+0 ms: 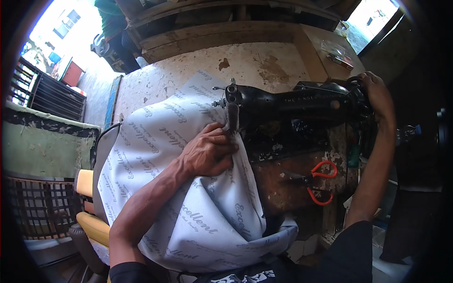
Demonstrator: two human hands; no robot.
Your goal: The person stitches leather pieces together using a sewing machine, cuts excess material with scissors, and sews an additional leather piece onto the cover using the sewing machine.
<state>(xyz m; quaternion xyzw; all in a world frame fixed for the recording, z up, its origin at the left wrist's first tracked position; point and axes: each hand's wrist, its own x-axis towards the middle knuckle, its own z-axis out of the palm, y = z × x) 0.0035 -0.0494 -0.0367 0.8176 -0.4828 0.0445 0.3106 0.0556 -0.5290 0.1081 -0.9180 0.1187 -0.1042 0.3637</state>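
Note:
A large white printed fabric [146,141] drapes over the bench and down toward my body, with folds at the bottom. My left hand [211,151] has its fingers curled on the fabric's folded edge, just beside the presser-foot end of a black sewing machine [288,106]. My right hand [376,92] grips the handwheel [359,101] at the machine's right end. The fabric hides the needle point. Red-handled scissors [322,171] lie on the worn wooden machine table [278,198], to the right of the fabric.
A person in green [108,16] stands beyond the bench [184,61] at back left. A small clear package [337,54] sits in a wooden corner at back right. A plastic bottle [408,132] is right of my forearm. Yellow padded chairs [89,226] stand at left, near dark grilles [33,203].

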